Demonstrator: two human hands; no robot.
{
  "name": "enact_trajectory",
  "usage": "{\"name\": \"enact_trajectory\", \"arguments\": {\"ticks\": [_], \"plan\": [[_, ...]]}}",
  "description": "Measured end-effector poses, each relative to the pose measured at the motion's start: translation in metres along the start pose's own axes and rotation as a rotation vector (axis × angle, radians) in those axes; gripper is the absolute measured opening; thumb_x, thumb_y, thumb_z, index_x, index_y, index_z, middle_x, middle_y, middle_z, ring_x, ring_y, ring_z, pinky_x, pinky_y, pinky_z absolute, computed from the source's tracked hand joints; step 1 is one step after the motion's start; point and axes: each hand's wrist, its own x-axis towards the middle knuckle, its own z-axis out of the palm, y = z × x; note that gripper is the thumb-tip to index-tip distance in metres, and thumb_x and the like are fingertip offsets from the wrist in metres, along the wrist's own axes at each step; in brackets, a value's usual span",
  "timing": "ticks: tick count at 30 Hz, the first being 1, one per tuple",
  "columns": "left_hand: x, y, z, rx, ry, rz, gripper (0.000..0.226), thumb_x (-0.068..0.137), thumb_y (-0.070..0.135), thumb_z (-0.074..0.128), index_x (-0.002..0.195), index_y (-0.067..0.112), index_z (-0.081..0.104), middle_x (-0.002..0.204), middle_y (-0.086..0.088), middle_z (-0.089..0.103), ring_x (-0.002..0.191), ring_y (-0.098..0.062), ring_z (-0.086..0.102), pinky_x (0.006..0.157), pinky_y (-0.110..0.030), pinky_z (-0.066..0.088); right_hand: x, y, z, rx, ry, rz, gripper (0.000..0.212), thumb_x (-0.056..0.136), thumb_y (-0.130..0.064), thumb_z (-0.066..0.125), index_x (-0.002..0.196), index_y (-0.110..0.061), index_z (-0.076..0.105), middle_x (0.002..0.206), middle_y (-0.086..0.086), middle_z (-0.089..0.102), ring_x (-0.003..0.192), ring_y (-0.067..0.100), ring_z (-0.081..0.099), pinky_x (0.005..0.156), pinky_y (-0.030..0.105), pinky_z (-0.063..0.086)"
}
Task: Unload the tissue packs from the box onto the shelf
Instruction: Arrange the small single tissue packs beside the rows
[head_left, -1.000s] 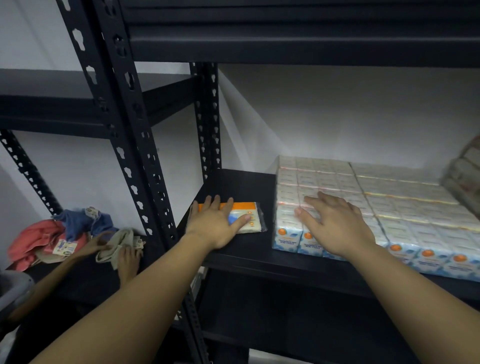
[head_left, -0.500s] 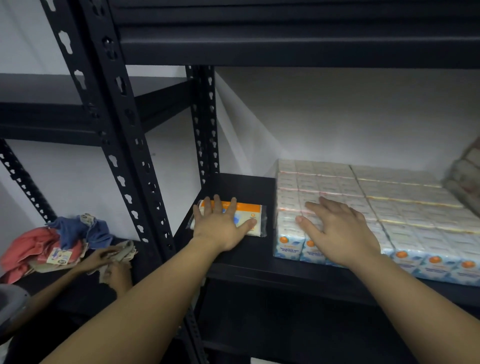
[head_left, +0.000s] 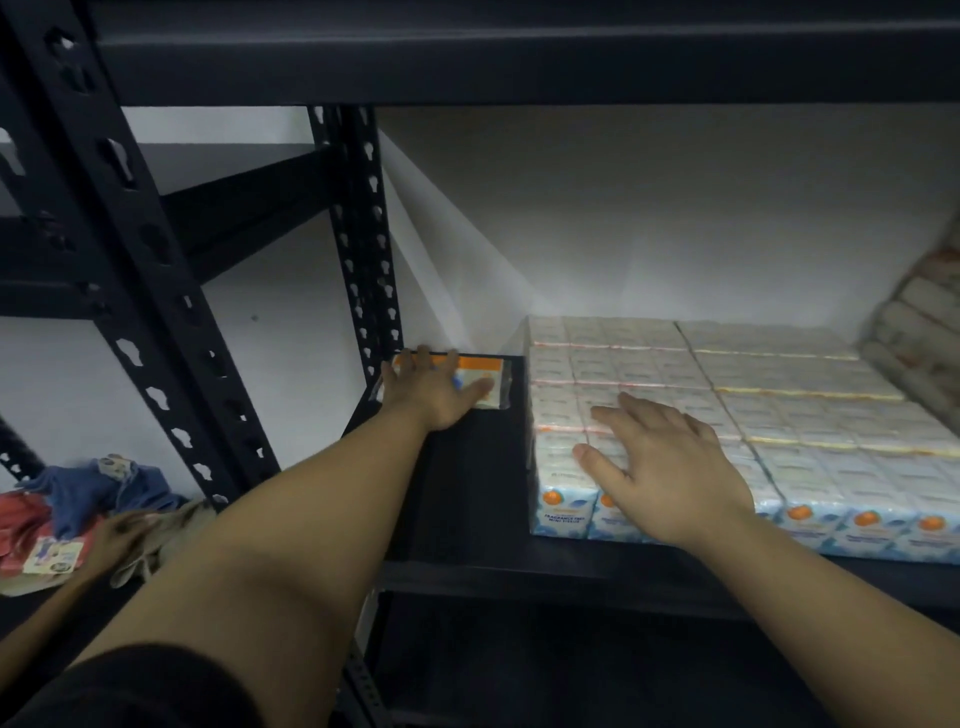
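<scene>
Your right hand (head_left: 670, 475) lies flat, fingers spread, on the near left corner of the block of wrapped tissue packs (head_left: 727, 410) covering the shelf (head_left: 467, 499). Your left hand (head_left: 436, 387), reaching farther back, presses open-palmed on a single orange-and-white tissue pack (head_left: 485, 376) lying flat near the rear upright (head_left: 366, 234), just beside the block.

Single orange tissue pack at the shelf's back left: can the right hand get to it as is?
Probably yes: the right hand lies flat on the wrapped tissue bundle, with bare shelf between, though the left hand already covers the orange tissue pack.
</scene>
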Motion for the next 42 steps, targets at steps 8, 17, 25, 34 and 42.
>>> {"name": "enact_trajectory", "arguments": {"ticks": [8,17,25,34,42], "plan": [[0.022,0.005,0.002,-0.026,-0.010,0.024,0.097,0.082,0.092,0.016,0.163,0.038,0.012,0.170,-0.015,0.009,0.157,-0.042,0.003,0.122,-0.068,0.002,-0.001,-0.002,-0.002,0.015,-0.010,0.011,0.069,0.098,-0.073,0.021,0.159,-0.043,0.026,0.171,-0.007,0.019,0.156,0.017,0.017,0.126,0.044,0.011],[0.002,0.022,0.008,-0.121,0.198,0.046,0.080,0.091,0.078,0.028,0.152,0.029,0.043,0.156,-0.014,0.040,0.146,-0.036,0.031,0.121,-0.065,0.020,-0.002,-0.003,-0.003,0.018,-0.007,0.015,0.068,0.098,-0.073,0.022,0.159,-0.043,0.027,0.170,-0.008,0.020,0.155,0.017,0.018,0.126,0.043,0.012],[-0.007,0.032,0.007,-0.119,0.030,0.030,0.072,0.101,0.069,0.030,0.163,0.032,0.026,0.171,-0.010,0.018,0.159,-0.035,0.011,0.124,-0.067,0.006,-0.001,-0.003,-0.002,0.024,0.000,0.012,0.068,0.098,-0.073,0.021,0.159,-0.042,0.027,0.170,-0.007,0.020,0.155,0.018,0.018,0.126,0.044,0.013],[-0.032,0.028,-0.001,-0.159,0.094,0.064,0.072,0.102,0.066,0.033,0.162,0.026,0.029,0.168,-0.012,0.024,0.157,-0.033,0.017,0.125,-0.062,0.011,-0.001,-0.002,-0.001,0.038,0.018,0.003,0.068,0.099,-0.073,0.024,0.158,-0.041,0.030,0.170,-0.006,0.022,0.155,0.018,0.019,0.125,0.044,0.014],[-0.128,0.035,-0.035,-0.321,0.197,0.196,0.071,0.103,0.058,0.047,0.162,0.024,0.030,0.169,-0.009,0.029,0.157,-0.029,0.021,0.128,-0.050,0.020,0.000,-0.001,-0.006,0.165,-0.007,0.023,0.072,0.095,-0.077,0.037,0.157,-0.040,0.040,0.170,-0.004,0.026,0.155,0.020,0.024,0.126,0.044,0.014]]}}
